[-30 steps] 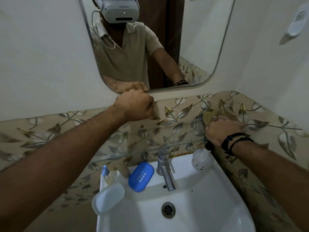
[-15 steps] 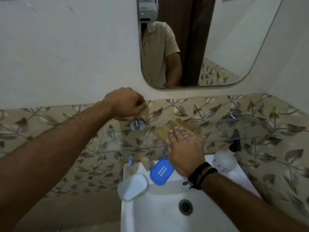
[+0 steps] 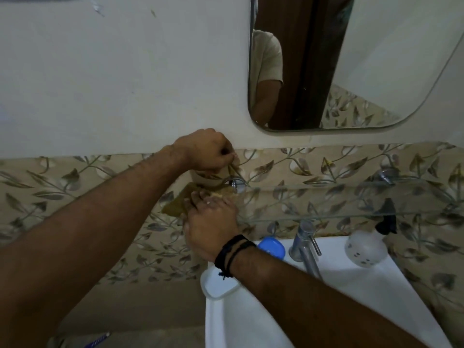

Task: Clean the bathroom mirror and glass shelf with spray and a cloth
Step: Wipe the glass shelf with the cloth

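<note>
While flat on cloth, right hand.

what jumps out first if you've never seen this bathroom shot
Two bare arms meet mid-frame: the right hand presses a yellowish cloth onto the left end of the glass shelf, the left hand closed just above. The mirror fills the upper right, over a white sink.

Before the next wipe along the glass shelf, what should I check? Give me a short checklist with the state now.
1. Cloth under right hand, on the shelf's left end: ok.
2. Left hand closed above the shelf bracket; what it grips: cannot tell.
3. Glass shelf to the right free of objects: ok.
4. Spray bottle on the sink, within reach: ok.
5. Shelf wet enough: cannot tell.
</note>
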`<control>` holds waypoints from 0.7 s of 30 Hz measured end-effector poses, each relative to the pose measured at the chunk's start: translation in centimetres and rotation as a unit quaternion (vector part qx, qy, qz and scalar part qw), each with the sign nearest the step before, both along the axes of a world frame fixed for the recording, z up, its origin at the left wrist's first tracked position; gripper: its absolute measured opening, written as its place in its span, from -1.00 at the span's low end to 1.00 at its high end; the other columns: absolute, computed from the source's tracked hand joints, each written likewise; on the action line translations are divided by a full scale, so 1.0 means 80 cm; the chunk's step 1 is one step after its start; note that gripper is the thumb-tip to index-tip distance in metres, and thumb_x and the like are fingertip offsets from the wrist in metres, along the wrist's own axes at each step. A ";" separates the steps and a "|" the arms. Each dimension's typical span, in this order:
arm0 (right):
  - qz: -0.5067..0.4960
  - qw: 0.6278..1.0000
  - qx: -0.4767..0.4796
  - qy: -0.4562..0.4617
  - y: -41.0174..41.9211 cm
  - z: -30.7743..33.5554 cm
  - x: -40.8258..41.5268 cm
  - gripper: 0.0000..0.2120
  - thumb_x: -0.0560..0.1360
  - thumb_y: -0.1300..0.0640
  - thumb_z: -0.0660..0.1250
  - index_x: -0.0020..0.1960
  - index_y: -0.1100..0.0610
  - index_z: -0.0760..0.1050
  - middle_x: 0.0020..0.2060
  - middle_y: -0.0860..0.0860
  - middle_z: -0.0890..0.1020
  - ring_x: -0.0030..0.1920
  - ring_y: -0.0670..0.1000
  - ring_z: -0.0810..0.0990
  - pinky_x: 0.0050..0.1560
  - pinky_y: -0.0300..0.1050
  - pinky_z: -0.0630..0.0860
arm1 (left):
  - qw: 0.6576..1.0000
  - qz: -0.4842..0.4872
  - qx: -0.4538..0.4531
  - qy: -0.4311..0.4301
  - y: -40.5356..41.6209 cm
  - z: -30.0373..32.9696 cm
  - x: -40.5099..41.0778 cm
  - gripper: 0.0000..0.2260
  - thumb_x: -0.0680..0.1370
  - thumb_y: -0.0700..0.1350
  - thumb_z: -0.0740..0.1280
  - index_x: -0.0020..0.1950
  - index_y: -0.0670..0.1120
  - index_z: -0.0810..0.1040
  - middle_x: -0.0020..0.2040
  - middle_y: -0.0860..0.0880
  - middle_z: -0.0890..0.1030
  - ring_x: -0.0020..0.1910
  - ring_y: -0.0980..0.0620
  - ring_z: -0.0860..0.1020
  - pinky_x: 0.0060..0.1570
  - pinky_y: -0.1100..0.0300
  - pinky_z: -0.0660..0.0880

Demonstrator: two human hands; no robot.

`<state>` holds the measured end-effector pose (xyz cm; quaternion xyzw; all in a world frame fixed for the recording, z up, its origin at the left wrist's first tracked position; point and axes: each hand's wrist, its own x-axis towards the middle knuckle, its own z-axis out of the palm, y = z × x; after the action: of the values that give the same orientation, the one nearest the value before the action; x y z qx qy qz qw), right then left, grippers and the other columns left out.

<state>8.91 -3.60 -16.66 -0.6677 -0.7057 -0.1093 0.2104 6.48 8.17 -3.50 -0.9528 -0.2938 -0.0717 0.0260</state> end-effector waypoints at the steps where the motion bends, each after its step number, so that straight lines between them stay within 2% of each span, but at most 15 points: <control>1: 0.009 1.000 -0.002 -0.001 0.007 0.000 -0.002 -0.55 0.54 -0.04 0.11 0.27 0.12 0.57 0.30 0.06 0.59 0.31 0.09 0.53 0.23 0.13 0.39 | 1.000 0.000 0.004 -0.004 0.001 -0.001 0.001 -0.69 0.59 0.08 0.24 0.17 -0.02 0.68 0.01 -0.05 0.72 -0.02 -0.06 0.63 0.03 0.10 0.54; 3: 0.039 0.999 0.015 -0.007 0.009 -0.004 0.001 -0.57 0.56 -0.04 0.13 0.27 0.12 0.57 0.28 0.05 0.61 0.30 0.06 0.55 0.21 0.12 0.42 | 1.000 -0.002 0.010 -0.010 0.003 -0.004 0.000 -0.69 0.59 0.08 0.24 0.17 -0.02 0.68 0.01 -0.05 0.72 -0.03 -0.06 0.63 0.02 0.08 0.55; 6: 0.098 0.990 0.096 -0.014 -0.007 -0.019 0.016 -0.66 0.59 -0.02 0.17 0.15 0.08 0.65 0.21 -0.01 0.67 0.23 0.01 0.61 0.15 0.04 0.47 | 1.000 -0.008 0.008 -0.016 0.006 -0.007 0.001 -0.68 0.59 0.09 0.24 0.17 -0.02 0.68 -0.02 -0.05 0.73 -0.08 -0.05 0.64 0.01 0.06 0.57; 9: 0.132 0.975 0.177 0.032 -0.029 -0.029 0.015 -0.70 0.63 0.02 0.17 0.03 0.09 0.66 0.04 -0.01 0.72 0.05 0.02 0.66 0.01 -0.01 0.48 | 1.000 -0.009 0.007 -0.021 0.008 -0.008 0.002 -0.68 0.60 0.09 0.22 0.16 -0.02 0.68 -0.10 -0.04 0.73 -0.21 0.03 0.56 -0.05 0.10 0.56; 11: 0.140 0.967 0.168 0.129 -0.050 -0.031 -0.002 -0.70 0.65 0.03 0.13 0.05 0.10 0.62 -0.07 0.00 0.70 -0.10 0.04 0.63 -0.08 -0.02 0.46 | 1.000 -0.011 0.008 -0.024 0.009 -0.008 0.003 -0.68 0.60 0.08 0.22 0.15 -0.03 0.68 -0.11 -0.04 0.73 -0.23 0.05 0.53 -0.07 0.14 0.53; 12: 0.147 0.955 0.115 0.230 -0.064 -0.031 -0.014 -0.69 0.66 0.01 0.10 0.07 0.10 0.58 -0.10 0.00 0.68 -0.13 0.03 0.61 -0.09 -0.03 0.45 | 1.000 -0.011 0.009 -0.024 0.009 -0.008 0.004 -0.69 0.60 0.08 0.23 0.14 -0.03 0.68 -0.09 -0.05 0.72 -0.23 0.05 0.52 -0.07 0.15 0.52; 13: 0.142 0.923 0.044 0.354 -0.075 -0.035 -0.026 -0.68 0.65 -0.04 0.08 0.08 0.07 0.56 -0.12 -0.03 0.66 -0.12 -0.01 0.59 -0.08 -0.05 0.46 | 1.000 -0.013 0.009 -0.023 0.011 -0.009 0.004 -0.69 0.60 0.08 0.23 0.15 -0.03 0.68 -0.08 -0.05 0.72 -0.22 0.05 0.52 -0.06 0.15 0.51; 14: 0.107 0.869 -0.020 0.483 -0.083 -0.042 -0.037 -0.67 0.63 -0.10 0.08 0.06 0.03 0.54 -0.13 -0.08 0.64 -0.11 -0.06 0.58 -0.04 -0.11 0.48 | 1.000 -0.014 0.008 -0.021 0.010 -0.009 0.003 -0.69 0.60 0.08 0.23 0.15 -0.03 0.68 -0.06 -0.05 0.72 -0.20 0.03 0.54 -0.05 0.13 0.52; 15: 0.051 0.786 -0.070 0.613 -0.084 -0.053 -0.043 -0.68 0.60 -0.14 0.11 0.04 0.01 0.56 -0.11 -0.10 0.66 -0.06 -0.08 0.60 0.03 -0.14 0.50 | 1.000 -0.014 0.008 -0.021 0.011 -0.009 0.003 -0.69 0.60 0.08 0.23 0.15 -0.02 0.68 -0.06 -0.06 0.72 -0.18 0.01 0.57 -0.04 0.12 0.54; 16: -0.006 0.669 -0.104 0.736 -0.080 -0.062 -0.044 -0.66 0.57 -0.14 0.18 0.07 0.05 0.61 -0.02 -0.03 0.70 0.03 -0.02 0.64 0.14 -0.10 0.53 | 1.000 -0.013 0.009 -0.020 0.011 -0.009 0.003 -0.68 0.60 0.08 0.23 0.16 -0.02 0.68 -0.07 -0.06 0.72 -0.19 0.01 0.57 -0.03 0.11 0.55; 17: -0.041 0.518 -0.121 0.846 -0.074 -0.067 -0.043 -0.60 0.56 -0.12 0.22 0.15 0.14 0.63 0.07 0.11 0.70 0.13 0.11 0.64 0.26 0.02 0.53 | 1.000 -0.012 0.009 -0.019 0.011 -0.008 0.003 -0.68 0.60 0.09 0.22 0.15 -0.02 0.68 -0.07 -0.05 0.72 -0.21 0.02 0.55 -0.04 0.11 0.54; 18: -0.051 0.365 -0.140 0.919 -0.068 -0.069 -0.038 -0.57 0.58 -0.09 0.21 0.22 0.19 0.62 0.15 0.20 0.67 0.21 0.21 0.61 0.32 0.13 0.49 | 1.000 -0.010 0.008 -0.018 0.011 -0.008 0.003 -0.68 0.60 0.09 0.23 0.15 -0.03 0.68 -0.09 -0.03 0.72 -0.22 0.05 0.52 -0.04 0.12 0.53; 19: -0.039 0.250 -0.149 0.956 -0.062 -0.067 -0.028 -0.54 0.60 -0.09 0.18 0.26 0.21 0.60 0.20 0.24 0.64 0.26 0.25 0.58 0.34 0.19 0.45 | 1.000 -0.010 0.007 -0.018 0.011 -0.007 0.003 -0.68 0.60 0.09 0.23 0.15 -0.03 0.68 -0.13 -0.01 0.71 -0.24 0.07 0.50 -0.05 0.13 0.53; 20: -0.019 0.179 -0.149 0.972 -0.056 -0.062 -0.017 -0.53 0.62 -0.08 0.15 0.28 0.22 0.58 0.23 0.25 0.63 0.29 0.26 0.55 0.34 0.23 0.42 | 1.000 -0.008 0.004 -0.017 0.010 -0.007 0.003 -0.68 0.60 0.09 0.22 0.14 -0.03 0.68 -0.18 0.02 0.68 -0.25 0.09 0.50 -0.05 0.13 0.53; 21: 0.002 0.141 -0.145 0.979 -0.050 -0.053 -0.005 -0.54 0.61 -0.07 0.15 0.28 0.22 0.59 0.23 0.25 0.62 0.29 0.26 0.54 0.31 0.24 0.43 | 1.000 -0.007 0.002 -0.018 0.009 -0.007 0.004 -0.68 0.61 0.09 0.22 0.14 -0.04 0.68 -0.22 0.05 0.65 -0.27 0.09 0.50 -0.04 0.13 0.54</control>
<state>8.55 -7.63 -20.86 -0.2309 0.0894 0.7410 0.6242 6.78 8.90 -4.08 -0.9534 -0.2872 -0.0894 0.0220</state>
